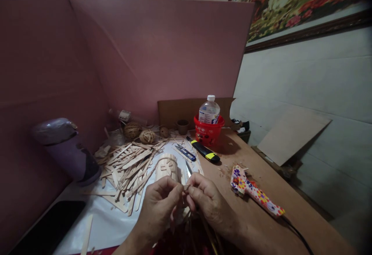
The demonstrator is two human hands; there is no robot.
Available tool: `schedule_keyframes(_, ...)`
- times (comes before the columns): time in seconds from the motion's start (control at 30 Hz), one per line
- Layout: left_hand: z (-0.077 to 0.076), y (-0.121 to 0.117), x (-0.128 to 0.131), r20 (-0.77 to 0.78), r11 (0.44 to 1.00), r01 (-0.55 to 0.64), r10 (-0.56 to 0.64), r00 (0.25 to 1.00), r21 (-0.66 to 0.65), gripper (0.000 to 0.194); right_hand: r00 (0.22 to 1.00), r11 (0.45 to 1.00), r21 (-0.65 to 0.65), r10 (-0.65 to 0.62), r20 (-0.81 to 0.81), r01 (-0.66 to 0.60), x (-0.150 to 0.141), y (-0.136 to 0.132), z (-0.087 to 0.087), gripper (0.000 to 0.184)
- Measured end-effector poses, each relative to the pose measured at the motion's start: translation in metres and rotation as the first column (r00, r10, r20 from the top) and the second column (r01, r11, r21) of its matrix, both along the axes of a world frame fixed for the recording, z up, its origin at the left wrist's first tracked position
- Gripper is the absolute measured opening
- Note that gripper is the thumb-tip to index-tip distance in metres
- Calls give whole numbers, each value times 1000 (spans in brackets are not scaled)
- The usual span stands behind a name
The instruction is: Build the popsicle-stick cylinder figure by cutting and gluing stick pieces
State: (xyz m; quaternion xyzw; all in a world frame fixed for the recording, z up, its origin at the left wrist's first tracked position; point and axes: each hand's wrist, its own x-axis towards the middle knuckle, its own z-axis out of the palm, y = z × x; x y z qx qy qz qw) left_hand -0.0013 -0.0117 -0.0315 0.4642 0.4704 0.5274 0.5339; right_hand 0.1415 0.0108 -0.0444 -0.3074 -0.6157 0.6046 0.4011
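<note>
Both hands meet close together at the front of the table, fingertips pinched. My left hand is closed, thumb against forefinger, at a small pale piece that the fingers mostly hide. My right hand pinches the same spot from the other side. A pointed metal blade shows just beyond the right fingers; whether that hand holds it I cannot tell. Thin yellowish strands or rods hang blurred below the hands. Just behind the left hand stands a cylinder of wooden sticks with small wooden pieces on its side.
Loose craft sticks heap at the left, near twine balls, a purple tumbler and a dark flat object. Blue snips, a utility knife, a red bucket holding a bottle, and a corded flowered glue gun lie beyond and right.
</note>
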Motion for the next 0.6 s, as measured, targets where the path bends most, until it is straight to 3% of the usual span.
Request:
schedule_keyframes(0.2, -4, 0, -2, -57, 999, -1, 4, 998, 39, 38, 1000, 1000, 3, -18, 23, 18, -2, 0, 5, 25)
schedule_keyframes(0.4, -8, -5, -2, -347, 952, -22, 133, 928, 306, 26, 998, 998, -38, -44, 41, 46, -3, -1, 7, 24)
schedule_keyframes(0.6, -9, -4, -1, -128, 988, -23, 43, 991, 154, 31, 997, 999, -4, -47, 56, 47, -2, -2, 7, 21)
